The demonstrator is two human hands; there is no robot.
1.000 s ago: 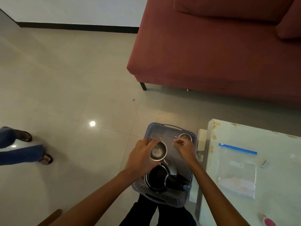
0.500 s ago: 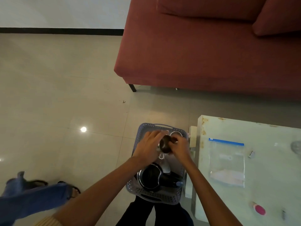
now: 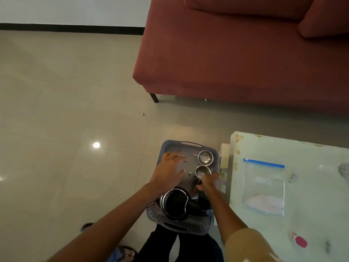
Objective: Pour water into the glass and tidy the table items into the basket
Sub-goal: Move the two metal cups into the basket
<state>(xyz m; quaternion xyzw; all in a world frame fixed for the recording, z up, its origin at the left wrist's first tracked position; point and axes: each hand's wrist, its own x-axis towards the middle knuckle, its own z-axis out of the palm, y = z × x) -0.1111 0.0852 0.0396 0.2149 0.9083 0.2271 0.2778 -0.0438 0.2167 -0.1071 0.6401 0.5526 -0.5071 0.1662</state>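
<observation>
A grey-blue perforated basket (image 3: 164,148) rests on my lap beside the table. Inside it stand two small steel cups with handles, the far cup (image 3: 205,157) and the near cup (image 3: 202,171), with a black kettle (image 3: 174,204) at the near end. My left hand (image 3: 169,172) hovers over the basket's left half, fingers spread and blurred, holding nothing. My right hand (image 3: 209,183) sits at the near cup's edge with its fingers curled; I cannot make out whether it still grips the cup.
A pale glass-topped table (image 3: 309,229) stands to the right, carrying a clear zip bag (image 3: 264,186) with a blue seal, a pink round lid (image 3: 300,241) and a small white item (image 3: 292,177). A red sofa (image 3: 236,53) fills the back. Someone's foot (image 3: 124,253) is at the bottom.
The steel cup my left hand held now stands in the basket behind the kettle. My left hand has let go and spread open. The other person's legs have moved out of the left side.
</observation>
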